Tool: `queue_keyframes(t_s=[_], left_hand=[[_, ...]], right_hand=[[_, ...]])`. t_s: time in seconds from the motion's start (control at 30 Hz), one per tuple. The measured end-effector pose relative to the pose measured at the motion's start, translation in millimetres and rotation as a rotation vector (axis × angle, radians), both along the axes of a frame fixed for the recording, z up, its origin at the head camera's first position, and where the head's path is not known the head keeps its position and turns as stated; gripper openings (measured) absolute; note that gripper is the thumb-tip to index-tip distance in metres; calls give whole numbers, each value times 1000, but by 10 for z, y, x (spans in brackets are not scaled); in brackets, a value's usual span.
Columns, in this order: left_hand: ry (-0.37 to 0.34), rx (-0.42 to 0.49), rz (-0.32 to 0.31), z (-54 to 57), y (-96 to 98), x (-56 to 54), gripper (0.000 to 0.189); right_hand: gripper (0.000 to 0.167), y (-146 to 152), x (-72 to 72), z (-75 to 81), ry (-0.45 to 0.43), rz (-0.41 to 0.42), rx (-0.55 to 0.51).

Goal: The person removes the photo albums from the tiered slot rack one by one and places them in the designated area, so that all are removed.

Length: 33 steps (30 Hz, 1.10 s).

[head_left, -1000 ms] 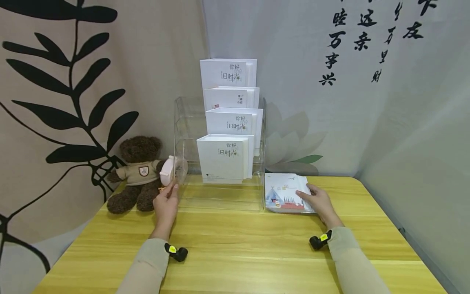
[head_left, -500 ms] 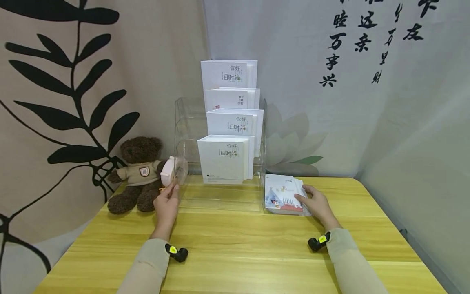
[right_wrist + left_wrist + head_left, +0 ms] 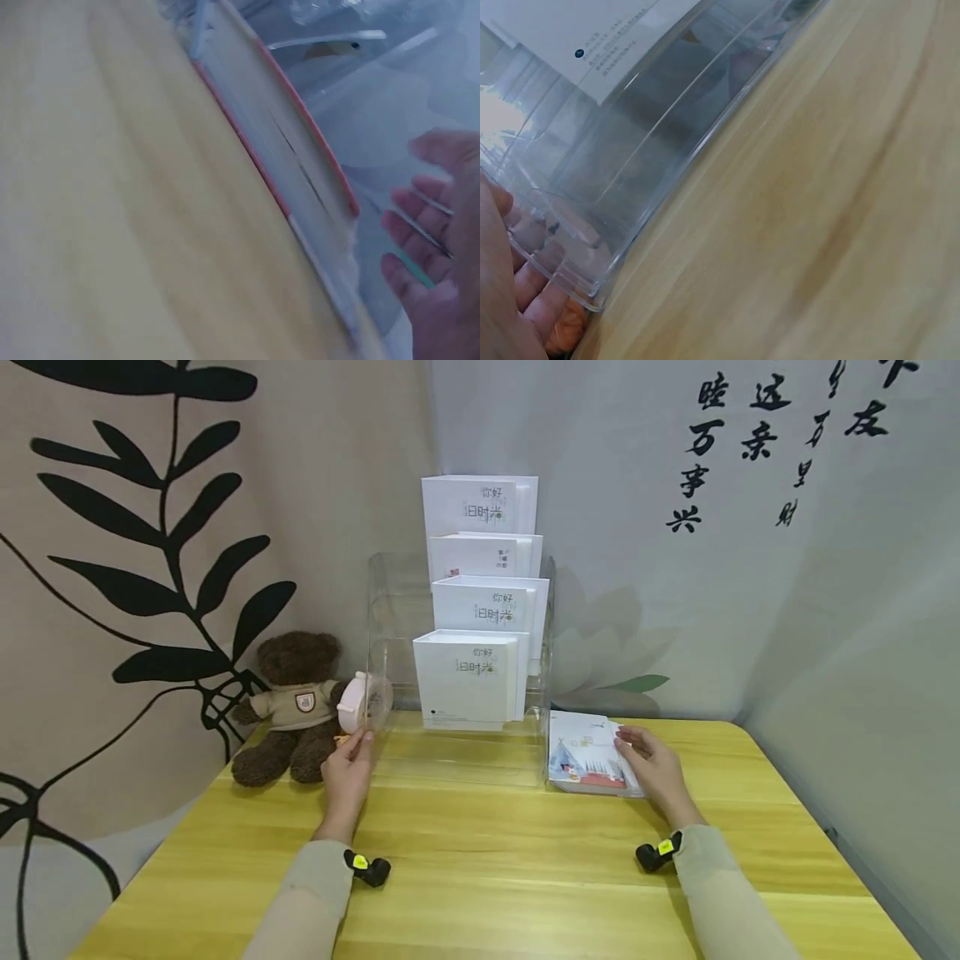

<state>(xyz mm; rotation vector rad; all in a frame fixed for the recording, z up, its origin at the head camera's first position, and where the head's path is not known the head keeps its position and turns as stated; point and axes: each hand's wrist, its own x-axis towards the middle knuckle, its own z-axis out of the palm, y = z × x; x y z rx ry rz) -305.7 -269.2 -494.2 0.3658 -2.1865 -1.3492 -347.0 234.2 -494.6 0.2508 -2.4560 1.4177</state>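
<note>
A clear stepped display rack (image 3: 457, 768) stands on the table, holding white square books (image 3: 465, 685) one above another on its tiers. My left hand (image 3: 347, 785) pinches the rack's lower left side wall. In the left wrist view, the thumb and fingers (image 3: 536, 289) lie on either side of the rack's transparent edge. Against the rack's right side lies a small stack of books (image 3: 588, 747) with a tent picture on the top cover. My right hand (image 3: 658, 772) is at that stack's right edge. In the right wrist view its fingers (image 3: 409, 236) are loosely bent, apart from the stack's red-edged side (image 3: 277, 112).
A brown teddy bear (image 3: 296, 710) in a beige shirt sits left of the rack. Between them stands a round pink-white object (image 3: 352, 702), partly behind the rack wall. Printed curtains (image 3: 615, 485) hang behind the wooden table (image 3: 495, 877).
The stack's upper books have shifted left towards the rack under my right hand, whose fingers have since come off them. My left hand stays on the rack. The head view has turned slightly.
</note>
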Motion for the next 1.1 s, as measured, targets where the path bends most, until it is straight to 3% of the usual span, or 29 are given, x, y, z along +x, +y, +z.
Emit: queue_keyframes(t_s=[0.23, 0.47, 0.57, 0.73, 0.93, 1.1], left_hand=[[-38, 33, -21, -30, 105, -64, 49], [-53, 58, 0, -29, 73, -5, 46], [-52, 43, 5, -26, 57, 21, 45], [-51, 19, -2, -42, 43, 36, 43], [-47, 44, -11, -39, 18, 19, 46], [-47, 45, -9, -13, -12, 25, 48]], right_hand=[[34, -208, 130, 475, 140, 140, -27], [32, -852, 360, 1270, 326, 368, -36], [34, -1075, 349, 1488, 413, 439, -53], [39, -1338, 243, 1663, 488, 479, -48], [44, -1514, 85, 1762, 412, 440, -52], [44, -1612, -2, 1796, 338, 425, -133]])
